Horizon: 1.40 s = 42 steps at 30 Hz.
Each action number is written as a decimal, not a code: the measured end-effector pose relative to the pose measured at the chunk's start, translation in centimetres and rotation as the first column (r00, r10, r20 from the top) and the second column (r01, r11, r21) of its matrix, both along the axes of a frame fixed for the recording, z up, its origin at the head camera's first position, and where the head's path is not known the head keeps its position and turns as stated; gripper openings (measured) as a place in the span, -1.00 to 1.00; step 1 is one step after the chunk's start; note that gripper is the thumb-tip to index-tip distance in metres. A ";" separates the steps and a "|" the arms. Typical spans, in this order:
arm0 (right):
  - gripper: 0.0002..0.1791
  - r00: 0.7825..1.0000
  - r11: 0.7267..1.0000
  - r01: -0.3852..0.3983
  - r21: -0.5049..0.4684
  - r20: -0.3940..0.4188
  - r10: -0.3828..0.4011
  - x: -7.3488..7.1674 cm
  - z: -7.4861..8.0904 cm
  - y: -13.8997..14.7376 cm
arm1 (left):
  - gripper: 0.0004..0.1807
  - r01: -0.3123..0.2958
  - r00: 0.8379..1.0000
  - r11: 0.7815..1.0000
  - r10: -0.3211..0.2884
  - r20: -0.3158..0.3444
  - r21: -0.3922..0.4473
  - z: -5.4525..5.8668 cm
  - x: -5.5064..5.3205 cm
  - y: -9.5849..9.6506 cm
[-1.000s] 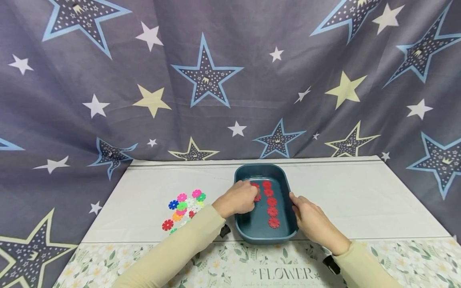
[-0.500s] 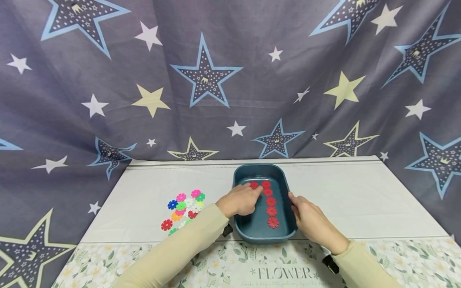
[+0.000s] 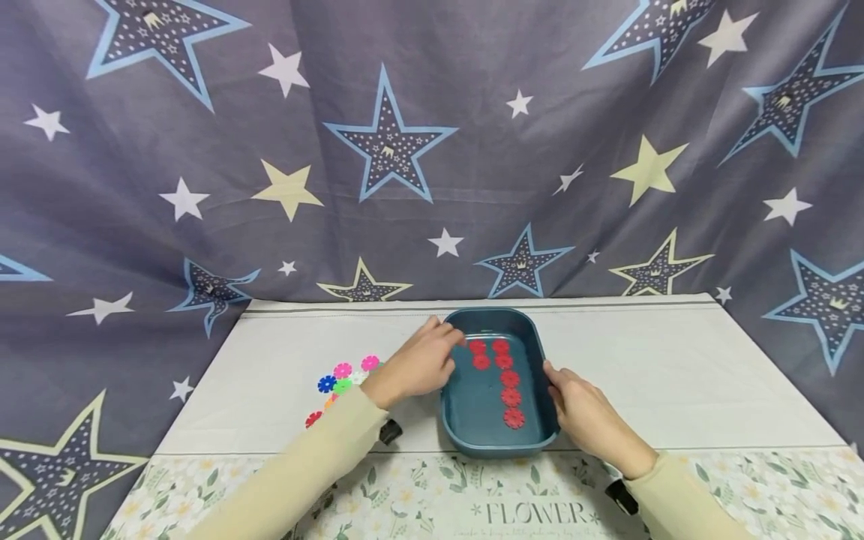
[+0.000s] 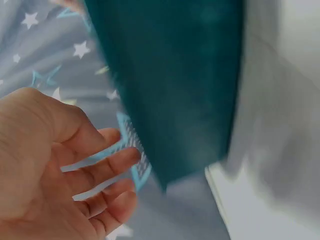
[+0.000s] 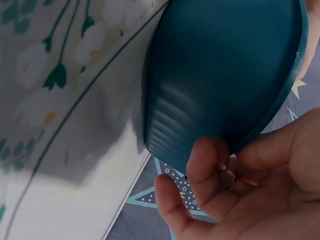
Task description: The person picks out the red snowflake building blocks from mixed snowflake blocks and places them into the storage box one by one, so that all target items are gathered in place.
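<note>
A dark teal plastic bin (image 3: 479,416) stands on the table with several red snowflake-shaped plastic discs (image 3: 511,379) lying flat inside. They form two columns: a longer one on the right and two discs (image 3: 481,361) on the left. My left hand (image 3: 420,360) is over the bin's left rim, and the left wrist view shows its loosely bent fingers (image 4: 107,167) holding nothing beside the bin's outer wall (image 4: 175,90). At the right side, my right hand (image 3: 583,409) pinches the rim between thumb and finger, as the right wrist view shows with the curled finger (image 5: 205,165).
Left of the bin lies a loose pile of snowflake discs in mixed colours, including a blue disc (image 3: 327,384), a pink disc (image 3: 343,370) and a red disc (image 3: 313,418); my left sleeve (image 3: 317,450) covers part of it. A star-patterned curtain (image 3: 432,150) hangs behind the table.
My left hand has lifted off the red discs inside the bin and moved left to its rim, uncovering two discs in the left column. The right hand keeps its grip on the bin.
</note>
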State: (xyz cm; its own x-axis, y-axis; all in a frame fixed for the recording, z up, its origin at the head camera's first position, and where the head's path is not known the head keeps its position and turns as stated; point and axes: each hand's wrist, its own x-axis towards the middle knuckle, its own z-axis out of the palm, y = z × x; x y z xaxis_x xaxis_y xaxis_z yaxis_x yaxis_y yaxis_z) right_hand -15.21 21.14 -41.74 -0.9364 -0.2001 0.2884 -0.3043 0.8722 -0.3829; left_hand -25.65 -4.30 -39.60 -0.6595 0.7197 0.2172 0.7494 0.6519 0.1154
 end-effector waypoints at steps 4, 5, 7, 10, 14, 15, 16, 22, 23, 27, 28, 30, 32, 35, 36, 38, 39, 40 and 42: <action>-0.56 1.000 1.000 0.000 -0.005 0.010 0.000 0.0 0.0 0.0 | -0.74 -0.033 0.999 0.996 0.035 -0.030 0.080 0.7 0.3 -3.9; -0.56 1.000 1.000 0.000 -0.005 0.010 0.000 0.0 0.0 0.0 | -0.75 -0.041 0.998 0.996 0.044 -0.034 0.083 0.8 0.4 -5.0; -0.56 1.000 1.000 0.000 -0.005 0.010 0.000 0.0 0.0 0.0 | -0.76 -0.062 0.998 0.996 0.064 -0.026 0.070 0.9 0.7 -7.0; -0.56 1.000 1.000 -0.002 -0.005 0.008 0.002 -0.1 -0.1 0.0 | -0.76 -0.102 0.994 0.995 0.102 0.036 0.012 0.6 1.4 -10.0; -0.56 1.000 1.000 -0.003 -0.002 0.002 0.003 0.0 -0.1 0.0 | -0.79 -0.163 0.972 0.983 0.175 0.157 -0.087 -0.6 2.3 -12.9; -0.56 1.000 1.000 -0.002 -0.003 0.003 0.002 0.0 -0.1 0.1 | -0.80 -0.174 0.965 0.980 0.190 0.183 -0.099 -1.0 2.5 -13.4; -0.56 1.000 1.000 0.001 -0.002 0.003 -0.001 0.0 -0.1 0.1 | -0.82 -0.184 0.958 0.977 0.203 0.204 -0.109 -1.3 2.7 -13.8; -0.56 1.000 1.000 0.012 -0.008 0.013 -0.012 0.2 0.2 0.1 | -0.83 -0.198 0.946 0.977 0.211 0.246 -0.076 -3.1 3.3 -14.8; -0.56 1.000 1.000 0.011 -0.010 0.015 -0.011 0.2 0.2 0.0 | -0.82 -0.201 0.946 0.977 0.212 0.245 -0.067 -3.2 3.4 -14.7; -0.55 1.000 1.000 0.006 -0.008 0.018 -0.006 0.2 0.1 -0.2 | -0.75 -0.246 0.940 0.966 0.256 0.223 -0.075 -3.6 3.2 -14.1; -0.55 1.000 1.000 0.006 -0.008 0.019 -0.006 0.2 0.1 -0.1 | -0.73 -0.259 0.938 0.962 0.271 0.216 -0.084 -3.7 3.1 -13.8; -0.55 1.000 1.000 0.005 -0.007 0.017 -0.005 0.1 0.0 -0.1 | -0.70 -0.279 0.934 0.955 0.293 0.206 -0.099 -4.0 2.8 -13.3; -0.55 1.000 1.000 0.003 -0.007 0.019 -0.003 0.1 -0.1 -0.1 | -0.70 -0.295 0.926 0.950 0.311 0.212 -0.103 -4.1 2.7 -13.0; -0.56 1.000 1.000 0.002 -0.007 0.019 -0.001 0.1 0.0 -0.2 | -0.71 -0.291 0.922 0.953 0.302 0.242 -0.084 -4.2 2.5 -12.9; -0.56 1.000 1.000 0.001 -0.006 0.018 0.000 0.1 0.0 -0.2 | -0.72 -0.286 0.922 0.955 0.296 0.250 -0.077 -4.2 2.4 -12.9; -0.56 1.000 1.000 -0.001 -0.005 0.014 0.001 0.1 0.0 -0.2 | -0.75 -0.267 0.927 0.961 0.276 0.254 -0.068 -4.1 2.3 -13.0; -0.56 1.000 1.000 0.001 -0.005 0.011 -0.001 0.1 0.1 -0.1 | -0.76 -0.253 0.933 0.966 0.260 0.249 -0.059 -4.1 2.2 -13.1; -0.56 1.000 1.000 0.000 -0.004 0.008 0.000 0.1 0.1 -0.1 | -0.78 -0.240 0.939 0.969 0.246 0.241 -0.055 -4.1 2.2 -13.1; -0.56 1.000 1.000 -0.001 -0.003 0.000 0.001 0.0 0.1 -0.1 | -0.81 -0.214 0.951 0.976 0.217 0.218 -0.041 -4.1 2.1 -13.3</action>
